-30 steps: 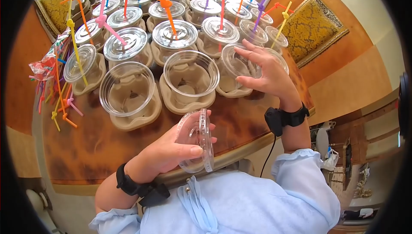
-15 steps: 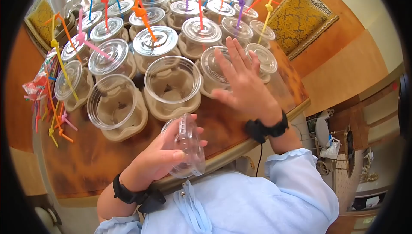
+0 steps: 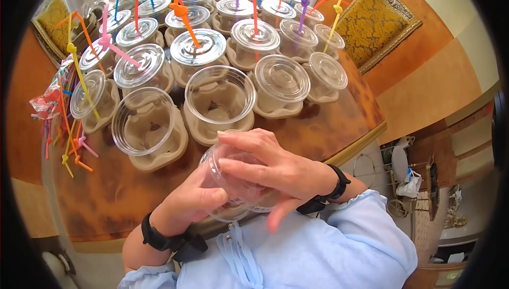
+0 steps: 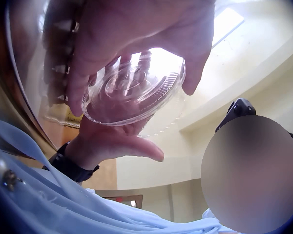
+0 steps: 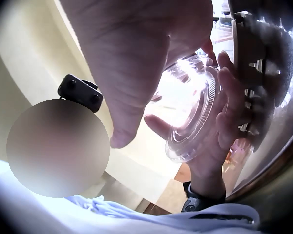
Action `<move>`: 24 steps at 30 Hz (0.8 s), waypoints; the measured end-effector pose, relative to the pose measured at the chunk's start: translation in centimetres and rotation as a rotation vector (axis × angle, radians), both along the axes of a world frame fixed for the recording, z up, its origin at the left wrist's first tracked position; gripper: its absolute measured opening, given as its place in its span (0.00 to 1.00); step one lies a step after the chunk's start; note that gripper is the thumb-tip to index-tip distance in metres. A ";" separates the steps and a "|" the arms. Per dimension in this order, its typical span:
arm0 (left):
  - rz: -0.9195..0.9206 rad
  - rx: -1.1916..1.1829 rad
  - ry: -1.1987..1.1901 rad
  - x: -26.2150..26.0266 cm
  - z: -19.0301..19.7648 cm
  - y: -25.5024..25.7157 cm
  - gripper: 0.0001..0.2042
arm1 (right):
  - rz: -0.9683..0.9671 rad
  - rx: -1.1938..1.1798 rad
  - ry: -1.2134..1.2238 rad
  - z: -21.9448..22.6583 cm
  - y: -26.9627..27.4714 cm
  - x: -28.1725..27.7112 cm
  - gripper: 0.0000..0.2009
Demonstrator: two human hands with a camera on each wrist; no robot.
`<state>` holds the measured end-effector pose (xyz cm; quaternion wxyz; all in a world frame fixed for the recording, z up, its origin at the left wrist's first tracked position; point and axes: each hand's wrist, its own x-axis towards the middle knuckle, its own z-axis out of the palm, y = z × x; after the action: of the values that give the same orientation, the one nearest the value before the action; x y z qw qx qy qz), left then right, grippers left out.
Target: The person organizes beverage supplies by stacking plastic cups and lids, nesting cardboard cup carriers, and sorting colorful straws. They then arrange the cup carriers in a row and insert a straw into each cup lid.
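My left hand grips clear plastic lids close in front of the blue shirt, thumb on the near side. The lids stand tilted on edge, and the left wrist view shows their ridged rim. My right hand is at the lids from the other side, its fingers stretched across them and its thumb pointing down, apart from the rim. Beyond the hands, two clear cups without lids sit in pulp carriers. To their right, a cup carries a flat lid without a straw.
Rows of lidded cups with knotted coloured straws fill the table's far side. Another strawless lid sits on a cup at the right. Loose straws and a plastic bag lie at the left. The table edge runs near my right forearm.
My right hand has left the lid on the right front cup, after lying spread over it, and moved down to the lids in my left hand. The left hand keeps its grip.
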<state>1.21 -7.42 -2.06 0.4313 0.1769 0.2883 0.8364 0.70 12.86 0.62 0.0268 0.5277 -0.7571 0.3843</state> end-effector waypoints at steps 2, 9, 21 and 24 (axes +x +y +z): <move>0.020 -0.024 -0.002 0.1 0.4 -0.3 0.48 | 0.032 -0.021 0.058 0.2 -0.3 -0.2 0.34; 0.007 0.061 -0.097 0.3 -1.1 -0.8 0.44 | -0.259 -0.185 0.403 0.5 -1.3 -0.5 0.20; -0.021 -0.125 -0.032 -0.2 -0.6 -1.3 0.45 | -0.477 0.263 0.578 1.2 -3.3 -6.5 0.24; -0.027 -0.114 0.002 -0.2 -0.4 -1.4 0.45 | -0.452 0.338 0.511 1.5 -3.6 -6.5 0.29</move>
<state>0.98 -8.86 -2.44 0.4514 0.1566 0.3335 0.8127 -5.81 9.31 2.10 0.2114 0.4230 -0.8761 0.0944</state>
